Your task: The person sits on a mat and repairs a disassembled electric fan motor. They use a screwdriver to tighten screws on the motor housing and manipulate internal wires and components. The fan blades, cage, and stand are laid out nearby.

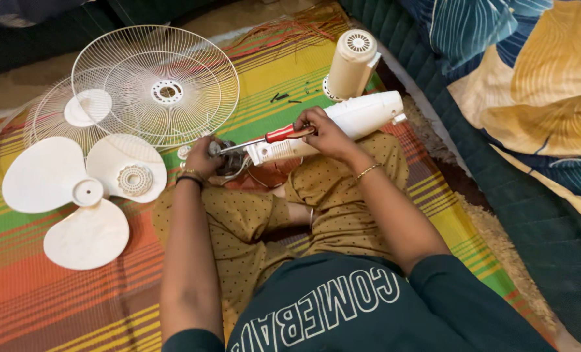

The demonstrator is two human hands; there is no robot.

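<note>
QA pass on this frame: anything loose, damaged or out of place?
No visible damage. A few small dark screws lie loose on the striped mat, apart from the work. The right hand holds a red-handled screwdriver to the fan motor at the left hand.

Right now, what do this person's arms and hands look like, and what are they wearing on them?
Both forearms are bare. The left hand has a dark band with a thin gold bangle at the wrist. The right hand has a slim gold bangle at its wrist. Dark teal sleeves end above the elbows. No gloves or rings are visible.
</note>
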